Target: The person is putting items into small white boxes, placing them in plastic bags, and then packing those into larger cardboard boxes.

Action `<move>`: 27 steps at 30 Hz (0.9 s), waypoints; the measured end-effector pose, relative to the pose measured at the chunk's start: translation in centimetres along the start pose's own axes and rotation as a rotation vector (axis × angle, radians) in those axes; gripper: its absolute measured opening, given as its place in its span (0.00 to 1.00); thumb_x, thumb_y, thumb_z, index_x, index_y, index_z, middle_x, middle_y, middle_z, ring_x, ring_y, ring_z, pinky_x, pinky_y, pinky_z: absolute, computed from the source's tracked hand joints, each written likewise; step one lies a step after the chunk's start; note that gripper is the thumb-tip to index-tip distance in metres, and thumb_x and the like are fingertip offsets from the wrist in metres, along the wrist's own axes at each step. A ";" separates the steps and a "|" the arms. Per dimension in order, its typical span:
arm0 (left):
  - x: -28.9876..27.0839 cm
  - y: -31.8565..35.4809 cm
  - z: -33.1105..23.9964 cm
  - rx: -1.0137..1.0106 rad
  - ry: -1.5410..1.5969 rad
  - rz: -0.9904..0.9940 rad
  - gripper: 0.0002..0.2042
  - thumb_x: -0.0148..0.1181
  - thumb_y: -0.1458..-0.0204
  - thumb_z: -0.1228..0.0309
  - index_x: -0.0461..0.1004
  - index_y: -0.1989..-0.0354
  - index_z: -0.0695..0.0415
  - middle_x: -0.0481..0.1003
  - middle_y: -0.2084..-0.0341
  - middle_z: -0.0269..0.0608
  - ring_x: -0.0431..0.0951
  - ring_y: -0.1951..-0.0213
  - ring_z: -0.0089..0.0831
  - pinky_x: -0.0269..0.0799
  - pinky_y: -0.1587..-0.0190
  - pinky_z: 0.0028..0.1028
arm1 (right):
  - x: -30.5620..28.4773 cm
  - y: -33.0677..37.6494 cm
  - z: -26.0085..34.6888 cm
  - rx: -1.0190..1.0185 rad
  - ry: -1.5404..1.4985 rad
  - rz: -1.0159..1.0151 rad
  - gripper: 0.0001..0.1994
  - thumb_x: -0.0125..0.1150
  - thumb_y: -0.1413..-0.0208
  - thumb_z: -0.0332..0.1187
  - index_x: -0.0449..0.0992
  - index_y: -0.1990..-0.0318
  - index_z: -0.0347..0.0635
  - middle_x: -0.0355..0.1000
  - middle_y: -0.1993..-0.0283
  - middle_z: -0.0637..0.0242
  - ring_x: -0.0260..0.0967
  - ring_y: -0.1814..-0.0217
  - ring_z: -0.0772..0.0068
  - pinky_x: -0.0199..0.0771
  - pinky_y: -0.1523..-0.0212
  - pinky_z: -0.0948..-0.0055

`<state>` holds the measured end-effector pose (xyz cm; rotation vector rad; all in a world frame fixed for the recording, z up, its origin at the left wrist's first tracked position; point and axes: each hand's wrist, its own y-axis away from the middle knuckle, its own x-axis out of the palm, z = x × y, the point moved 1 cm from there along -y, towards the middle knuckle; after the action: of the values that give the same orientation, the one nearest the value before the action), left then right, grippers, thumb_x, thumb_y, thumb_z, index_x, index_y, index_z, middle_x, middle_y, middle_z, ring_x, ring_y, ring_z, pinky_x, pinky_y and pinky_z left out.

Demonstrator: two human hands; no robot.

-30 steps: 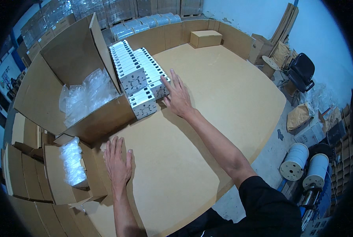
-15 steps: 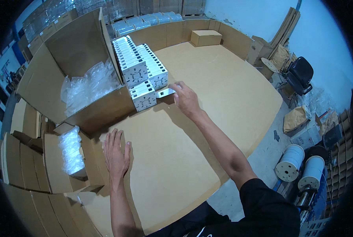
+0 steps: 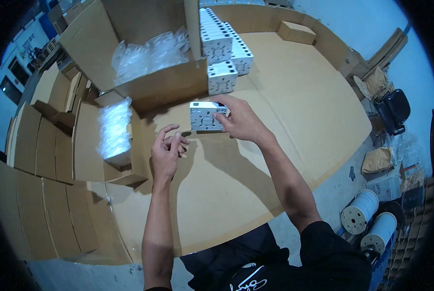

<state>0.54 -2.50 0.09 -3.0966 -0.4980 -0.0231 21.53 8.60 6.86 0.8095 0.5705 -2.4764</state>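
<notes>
A white rectangular plastic box (image 3: 200,119) with a moulded front face is in my right hand (image 3: 238,118), gripped by its right end between thumb and fingers. Just below and to the left of it, my left hand (image 3: 167,153) holds nothing; its fingers are loosely bent and apart. Beyond the hands, rows of similar white boxes (image 3: 222,80) are stacked on the brown tabletop (image 3: 217,184), against the right side of a large open carton (image 3: 168,87).
Clear plastic wrap (image 3: 149,56) fills the large carton. A smaller open carton (image 3: 88,140) at the left holds a bubble-wrapped pack (image 3: 115,128). A closed box (image 3: 297,33) sits at the far edge. Cable reels (image 3: 360,212) and a black chair (image 3: 394,111) stand right of the table.
My right hand has brought the white box away from the stacks, toward me. My left hand has lifted from the tabletop and its fingers have bent. The view has shifted.
</notes>
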 end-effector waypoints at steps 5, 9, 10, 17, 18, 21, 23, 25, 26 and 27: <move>-0.9 -0.7 0.1 0.023 0.110 -0.057 0.18 0.46 0.27 0.58 0.71 0.42 0.58 0.81 0.69 0.40 0.75 0.73 0.18 0.70 0.71 0.19 | 3.8 -1.5 1.7 -0.155 0.005 0.046 0.14 0.61 0.41 0.23 0.74 0.47 0.36 0.77 0.55 0.53 0.78 0.60 0.55 0.79 0.60 0.60; -2.1 -2.0 0.9 0.095 0.230 -0.153 0.17 0.48 0.28 0.56 0.70 0.46 0.58 0.75 0.66 0.36 0.75 0.66 0.19 0.74 0.68 0.21 | 5.8 -1.8 2.2 -0.254 -0.006 -0.008 0.15 0.60 0.44 0.21 0.75 0.48 0.38 0.74 0.49 0.55 0.74 0.48 0.58 0.78 0.52 0.64; -2.4 -2.4 1.2 0.096 0.231 -0.161 0.17 0.48 0.28 0.56 0.70 0.46 0.58 0.75 0.66 0.36 0.75 0.66 0.19 0.74 0.68 0.21 | 6.2 -1.7 2.4 -0.262 -0.077 -0.014 0.15 0.60 0.44 0.20 0.75 0.49 0.39 0.73 0.47 0.57 0.73 0.45 0.60 0.77 0.50 0.66; -2.2 -4.4 1.4 0.237 0.153 -0.182 0.18 0.57 0.36 0.76 0.64 0.40 0.59 0.74 0.52 0.44 0.77 0.52 0.25 0.78 0.51 0.28 | 8.7 -1.9 -0.4 -0.012 -0.525 -0.097 0.12 0.60 0.42 0.19 0.72 0.51 0.33 0.70 0.45 0.59 0.71 0.42 0.70 0.77 0.45 0.70; -1.7 -4.4 1.2 0.264 0.170 -0.162 0.19 0.57 0.37 0.78 0.64 0.38 0.60 0.74 0.49 0.46 0.76 0.49 0.28 0.76 0.47 0.29 | 8.7 -2.1 -1.2 0.028 -0.504 -0.093 0.13 0.61 0.42 0.18 0.70 0.50 0.33 0.70 0.45 0.59 0.72 0.43 0.70 0.76 0.44 0.70; -1.3 -4.4 0.9 0.293 0.074 -0.107 0.22 0.57 0.39 0.82 0.63 0.36 0.61 0.73 0.45 0.49 0.76 0.44 0.31 0.74 0.41 0.31 | 8.7 -2.2 -2.2 0.049 -0.485 -0.131 0.17 0.61 0.42 0.17 0.66 0.47 0.34 0.71 0.46 0.58 0.73 0.44 0.70 0.76 0.44 0.71; -1.3 -4.6 1.2 0.331 -0.055 -0.076 0.23 0.56 0.41 0.84 0.64 0.37 0.61 0.76 0.47 0.50 0.77 0.44 0.34 0.73 0.40 0.33 | 8.6 -2.1 -2.4 0.029 -0.490 -0.171 0.19 0.62 0.43 0.16 0.64 0.46 0.35 0.72 0.47 0.58 0.74 0.45 0.70 0.76 0.44 0.71; -2.0 -4.8 1.8 0.296 -0.156 -0.087 0.23 0.57 0.41 0.83 0.64 0.37 0.60 0.77 0.48 0.51 0.78 0.45 0.35 0.74 0.41 0.34 | 8.6 -2.1 -2.4 0.044 -0.471 -0.133 0.20 0.62 0.43 0.15 0.65 0.45 0.35 0.73 0.50 0.58 0.74 0.44 0.70 0.76 0.43 0.70; -1.9 -4.8 1.9 0.259 -0.251 -0.090 0.23 0.58 0.42 0.83 0.64 0.37 0.60 0.78 0.50 0.51 0.79 0.46 0.36 0.74 0.41 0.34 | 8.5 -2.0 -2.7 0.044 -0.469 -0.136 0.20 0.62 0.43 0.15 0.65 0.45 0.35 0.73 0.50 0.58 0.74 0.44 0.70 0.76 0.43 0.70; -1.8 -4.9 2.0 0.261 -0.250 -0.088 0.23 0.58 0.42 0.83 0.64 0.37 0.60 0.78 0.50 0.51 0.79 0.46 0.36 0.74 0.41 0.34 | 8.5 -2.0 -3.0 0.025 -0.443 -0.142 0.20 0.63 0.44 0.17 0.65 0.45 0.35 0.75 0.50 0.56 0.76 0.45 0.66 0.77 0.44 0.68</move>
<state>-2.68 1.56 -1.90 -2.8321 -0.5885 0.3998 15.62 9.19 -0.21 0.2145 0.4464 -2.6783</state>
